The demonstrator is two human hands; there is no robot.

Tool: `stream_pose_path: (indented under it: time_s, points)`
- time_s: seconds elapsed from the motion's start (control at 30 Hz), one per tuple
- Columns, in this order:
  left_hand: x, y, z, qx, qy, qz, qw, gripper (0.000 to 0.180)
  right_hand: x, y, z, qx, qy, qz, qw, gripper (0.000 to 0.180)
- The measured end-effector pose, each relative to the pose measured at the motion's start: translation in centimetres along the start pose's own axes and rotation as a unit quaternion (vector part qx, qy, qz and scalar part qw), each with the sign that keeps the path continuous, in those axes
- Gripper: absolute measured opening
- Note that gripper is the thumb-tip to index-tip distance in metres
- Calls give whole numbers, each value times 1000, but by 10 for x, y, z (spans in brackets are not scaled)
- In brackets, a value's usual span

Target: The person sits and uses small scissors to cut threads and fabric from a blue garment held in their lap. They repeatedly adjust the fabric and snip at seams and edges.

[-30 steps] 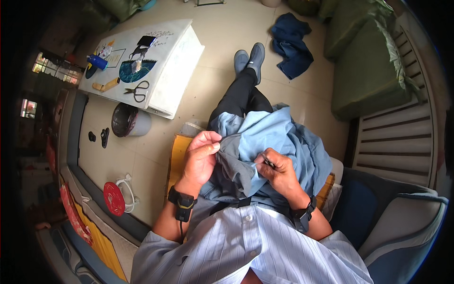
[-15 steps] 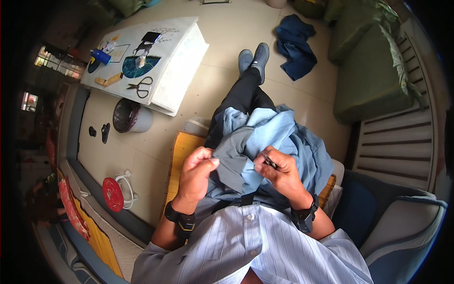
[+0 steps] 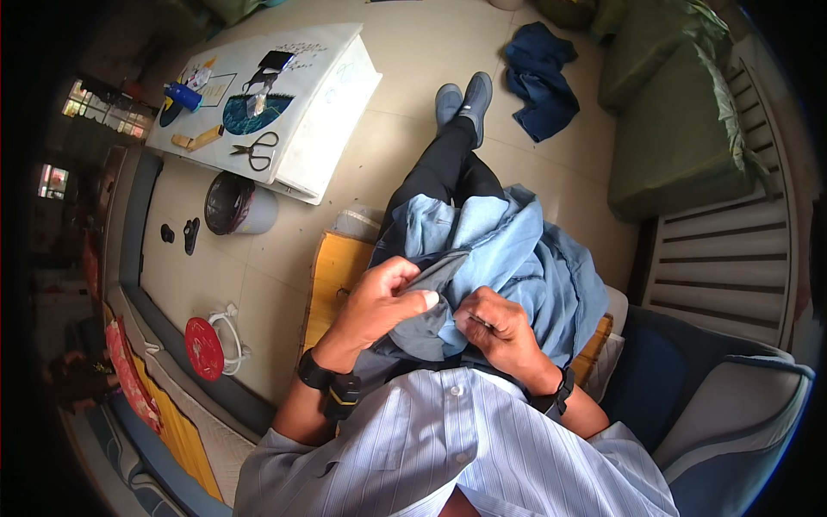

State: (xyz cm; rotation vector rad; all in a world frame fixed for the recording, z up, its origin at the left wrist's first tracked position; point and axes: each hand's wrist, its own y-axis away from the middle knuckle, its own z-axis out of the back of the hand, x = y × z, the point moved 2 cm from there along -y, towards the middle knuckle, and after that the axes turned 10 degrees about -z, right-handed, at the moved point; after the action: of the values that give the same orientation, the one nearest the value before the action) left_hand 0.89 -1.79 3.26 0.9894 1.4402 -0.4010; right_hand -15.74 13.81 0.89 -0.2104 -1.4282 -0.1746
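Note:
Across my lap lies a light-blue denim garment point(image 3: 564, 289) with a grey cloth lining piece point(image 3: 420, 334) turned outward. My left hand point(image 3: 376, 306) pinches the grey lining near its fold, thumb on top. Just to the right, my right hand point(image 3: 504, 332) is closed, its fingertips against the denim beside the grey cloth. A small dark metal tool point(image 3: 482, 322) shows between its fingers; most of it is hidden, so I cannot tell its kind.
A white low table point(image 3: 332, 112) at the far left bears black-handled scissors point(image 3: 255, 152) and a blue bottle point(image 3: 183, 96). Beside it stands a bin point(image 3: 250, 209). Dark-blue jeans point(image 3: 541, 82) lie on the floor ahead. A red round stool point(image 3: 204, 349) is at left.
My left hand has shifted right and turned, folding the grey lining over. My right hand has moved slightly down and closed further round the small tool, which now shows less.

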Motion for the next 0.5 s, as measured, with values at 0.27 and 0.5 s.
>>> stream_pose_path:
  time_s: [0.27,0.5]
  points:
    - [11,5,-13,-17,80,-30,996,23,-10,-21,9,-68,-16,-235,969,30]
    - [6,6,-3,-39,169,-74,982,34,-31,-52,14,-85,-188,-244,948,13]
